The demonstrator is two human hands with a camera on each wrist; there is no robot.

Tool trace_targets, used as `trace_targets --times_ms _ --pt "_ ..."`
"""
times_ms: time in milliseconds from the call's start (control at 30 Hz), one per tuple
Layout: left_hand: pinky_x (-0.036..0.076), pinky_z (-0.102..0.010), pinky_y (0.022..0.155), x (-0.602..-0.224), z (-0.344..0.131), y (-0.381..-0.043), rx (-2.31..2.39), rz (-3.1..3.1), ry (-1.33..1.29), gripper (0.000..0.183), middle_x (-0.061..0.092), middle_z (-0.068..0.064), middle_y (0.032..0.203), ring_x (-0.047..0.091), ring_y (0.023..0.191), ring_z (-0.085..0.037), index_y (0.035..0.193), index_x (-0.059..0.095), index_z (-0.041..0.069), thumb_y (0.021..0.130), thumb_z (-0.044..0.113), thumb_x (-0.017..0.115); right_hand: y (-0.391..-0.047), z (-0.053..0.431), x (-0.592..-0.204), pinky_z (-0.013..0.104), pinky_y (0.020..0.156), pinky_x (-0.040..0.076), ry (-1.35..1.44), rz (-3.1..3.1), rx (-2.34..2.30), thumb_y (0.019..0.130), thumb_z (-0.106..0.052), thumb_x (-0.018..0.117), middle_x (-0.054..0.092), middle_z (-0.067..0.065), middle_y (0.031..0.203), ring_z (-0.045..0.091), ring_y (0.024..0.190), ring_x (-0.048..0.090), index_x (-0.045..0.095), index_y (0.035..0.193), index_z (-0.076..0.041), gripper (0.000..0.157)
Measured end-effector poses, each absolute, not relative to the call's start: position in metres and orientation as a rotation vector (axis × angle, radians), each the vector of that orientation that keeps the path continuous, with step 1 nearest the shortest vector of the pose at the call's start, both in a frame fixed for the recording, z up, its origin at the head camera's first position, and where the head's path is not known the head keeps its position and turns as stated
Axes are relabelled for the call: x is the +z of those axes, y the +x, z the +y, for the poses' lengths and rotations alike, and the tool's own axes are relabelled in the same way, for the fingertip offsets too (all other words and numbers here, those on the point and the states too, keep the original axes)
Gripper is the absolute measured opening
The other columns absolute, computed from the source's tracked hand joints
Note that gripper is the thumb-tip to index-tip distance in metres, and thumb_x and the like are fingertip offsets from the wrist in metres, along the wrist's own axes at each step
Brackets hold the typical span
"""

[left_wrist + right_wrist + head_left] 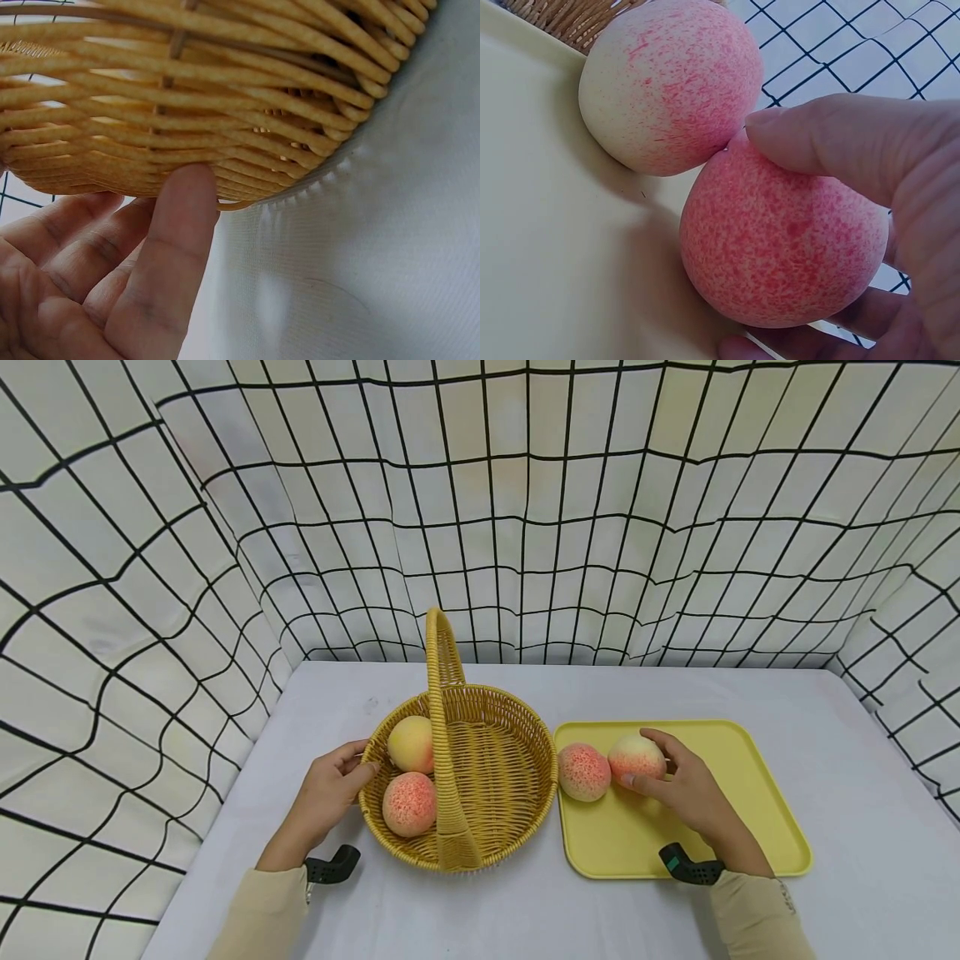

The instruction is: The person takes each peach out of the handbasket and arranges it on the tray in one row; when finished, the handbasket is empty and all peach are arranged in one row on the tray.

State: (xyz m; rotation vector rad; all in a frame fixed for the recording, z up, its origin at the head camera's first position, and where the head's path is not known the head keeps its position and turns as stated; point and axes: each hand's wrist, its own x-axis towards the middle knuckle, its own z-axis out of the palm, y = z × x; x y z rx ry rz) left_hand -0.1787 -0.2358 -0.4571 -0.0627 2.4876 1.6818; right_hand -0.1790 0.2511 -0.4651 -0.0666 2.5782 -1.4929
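A round wicker basket [501, 781] with a tall arched handle stands on the table, two peaches inside its left half: a yellow one [409, 743] and a red-speckled one [408, 805]. My left hand [327, 793] holds the basket's left rim; in the left wrist view the thumb [182, 240] presses the woven side [247, 112]. On the yellow tray [723, 768], my right hand [693, 785] grips a pale peach with a pink blush [634, 757], thumb and fingers on opposite sides. Another pink peach [671, 82] touches it, on the side toward the basket.
The tray lies right of the basket, its left edge [561, 827] close to the basket's side. White cloth [510, 918] covers the table. White walls with a black grid [525, 527] enclose the back and sides. A black wrist device [333, 866] sits on each forearm.
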Motion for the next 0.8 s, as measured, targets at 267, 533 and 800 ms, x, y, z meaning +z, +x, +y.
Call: trace_targets --times_ms 267,533,800 --pt "0.060 -0.026 0.078 -0.4574 -0.2356 -0.1795 1.674 2.488 -0.054 0.049 0.061 -0.029 0.139 0.069 0.111 -0.026 0.150 0.048 -0.005 0.106 0.016 0.057 -0.1791 0.2521 -0.4666 0.036 0.085 0.051 -0.032 2.596 -1.490 0.091 -0.030 0.082 0.054 0.021 0.145 0.036 0.121 0.055 0.036 0.158 -0.005 0.086" --pt "0.060 -0.026 0.079 -0.4586 -0.2364 -0.1802 1.672 2.484 -0.054 0.051 0.060 -0.029 0.141 0.069 0.113 -0.027 0.152 0.047 -0.005 0.106 0.017 0.058 -0.1786 0.2551 -0.4676 0.036 0.084 0.051 -0.031 2.604 -1.477 0.091 -0.033 0.082 0.055 0.020 0.142 0.033 0.116 0.056 0.041 0.153 -0.006 0.079" --pt "0.060 -0.025 0.079 -0.4585 -0.2367 -0.1799 1.673 2.485 -0.062 0.052 0.060 -0.029 0.140 0.069 0.113 -0.028 0.152 0.047 -0.004 0.106 0.018 0.058 -0.1765 0.2548 -0.4650 0.036 0.085 0.051 -0.042 2.581 -1.469 0.093 -0.032 0.078 0.056 0.019 0.139 0.032 0.115 0.056 0.041 0.155 -0.007 0.076"
